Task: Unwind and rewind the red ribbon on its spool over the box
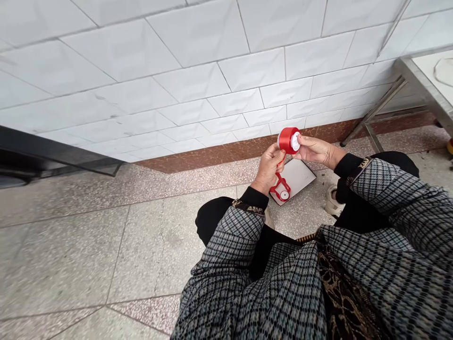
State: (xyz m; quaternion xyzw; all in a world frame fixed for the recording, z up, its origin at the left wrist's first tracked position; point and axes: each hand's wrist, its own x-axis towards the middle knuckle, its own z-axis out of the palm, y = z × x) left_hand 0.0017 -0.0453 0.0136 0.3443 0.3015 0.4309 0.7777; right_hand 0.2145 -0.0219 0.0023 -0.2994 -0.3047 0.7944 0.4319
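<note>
Right hand grips the red ribbon spool by its end, held up above the knees. Left hand is closed, pinching the loose ribbon strand just under it. A flat white box lies on the floor below, with a smaller red roll in it. Tiled wall close ahead, open floor to the left.

spool above board — on floor, wall behind
</note>
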